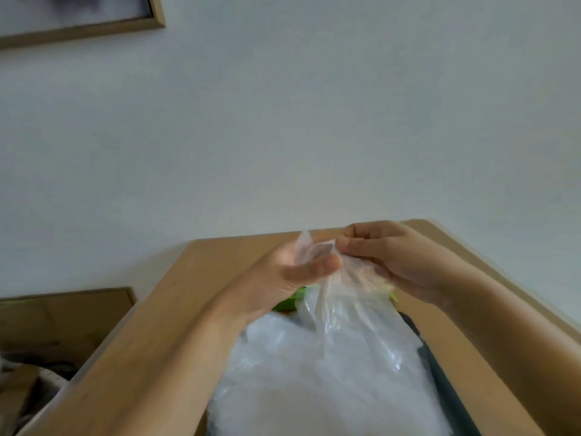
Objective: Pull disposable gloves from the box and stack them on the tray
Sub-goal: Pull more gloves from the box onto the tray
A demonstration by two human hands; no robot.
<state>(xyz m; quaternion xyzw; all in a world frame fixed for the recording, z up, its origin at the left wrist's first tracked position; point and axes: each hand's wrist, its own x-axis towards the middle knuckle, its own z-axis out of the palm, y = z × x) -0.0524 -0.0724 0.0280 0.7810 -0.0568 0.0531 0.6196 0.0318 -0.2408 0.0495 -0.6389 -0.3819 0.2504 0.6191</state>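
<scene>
Both hands are holding one thin clear glove (pixel 349 278) up over the tabletop (pixel 195 278), near its far edge; left hand (pixel 283 278) is pinching the glove's crumpled top under its thumb; right hand (pixel 390 256) is gripping the same top with curled fingers (pixel 361 247); neither hand is released; the glove's lower part is hanging down and touching the pile of gloves (pixel 314 379) lying on the dark tray (pixel 446 385) toward the near edge; green box (pixel 287 303) is peeking out behind the left hand, mostly hidden; the film is looking very light, limp, slippery and clingy, likely stretching or tearing if yanked; best hold is probably a flat pinch at the cuff edge, spreading it out before laying it on the pile.
</scene>
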